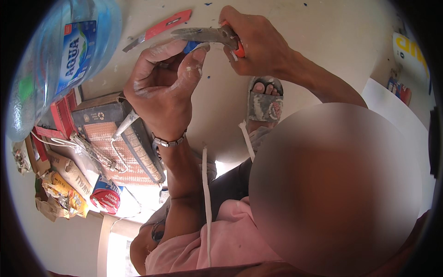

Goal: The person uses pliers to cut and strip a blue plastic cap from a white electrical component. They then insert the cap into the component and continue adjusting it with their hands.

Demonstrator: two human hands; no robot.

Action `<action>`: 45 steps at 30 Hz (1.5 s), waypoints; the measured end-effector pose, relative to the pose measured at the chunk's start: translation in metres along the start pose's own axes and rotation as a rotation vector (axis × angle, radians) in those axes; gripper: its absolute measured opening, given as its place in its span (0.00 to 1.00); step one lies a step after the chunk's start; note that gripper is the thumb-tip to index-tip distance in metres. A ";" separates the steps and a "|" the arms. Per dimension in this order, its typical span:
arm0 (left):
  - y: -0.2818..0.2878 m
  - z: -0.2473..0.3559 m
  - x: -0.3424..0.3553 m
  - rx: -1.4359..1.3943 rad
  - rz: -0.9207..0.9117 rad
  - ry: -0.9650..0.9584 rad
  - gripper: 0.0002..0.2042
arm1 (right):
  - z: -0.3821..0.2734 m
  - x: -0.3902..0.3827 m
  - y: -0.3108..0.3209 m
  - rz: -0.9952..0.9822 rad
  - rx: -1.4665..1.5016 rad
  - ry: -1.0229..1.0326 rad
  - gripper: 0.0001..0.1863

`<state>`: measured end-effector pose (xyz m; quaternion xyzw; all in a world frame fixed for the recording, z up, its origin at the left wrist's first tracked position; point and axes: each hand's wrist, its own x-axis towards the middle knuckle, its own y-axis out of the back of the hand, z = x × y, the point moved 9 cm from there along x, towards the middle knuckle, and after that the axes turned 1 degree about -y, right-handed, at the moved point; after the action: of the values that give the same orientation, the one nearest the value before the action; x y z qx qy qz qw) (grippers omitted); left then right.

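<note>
My right hand (258, 44) is wrapped round the red handles of a pair of metal snips (200, 35), whose dark jaws point left. Between the thumb and fingers of my left hand (159, 87), dusted with white, I pinch a small blue piece (191, 46). It lies right under the jaws; whether they touch or cut it I cannot tell. On the pale floor beyond my left hand rests a red-handled knife (168, 24), its blade end toward the lower left.
At left stands a large clear blue water bottle (99, 32). Below it are a dark-edged box (99, 108), a paint roller frame (123, 129), paper bags (69, 173) and a red paint can (106, 197). My sandalled foot (265, 104) is under my right arm. Small blue scraps dot the floor.
</note>
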<state>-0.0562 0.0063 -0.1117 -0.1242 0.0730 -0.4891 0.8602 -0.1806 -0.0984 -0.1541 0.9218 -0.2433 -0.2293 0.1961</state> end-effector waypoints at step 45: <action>-0.002 -0.026 0.002 -0.403 0.026 0.143 0.18 | -0.035 -0.021 0.003 0.201 0.029 0.107 0.21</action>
<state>-0.0628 -0.0003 -0.1357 -0.2577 0.2318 -0.4612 0.8168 -0.1798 -0.0811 -0.1168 0.9063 -0.3272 -0.1553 0.2176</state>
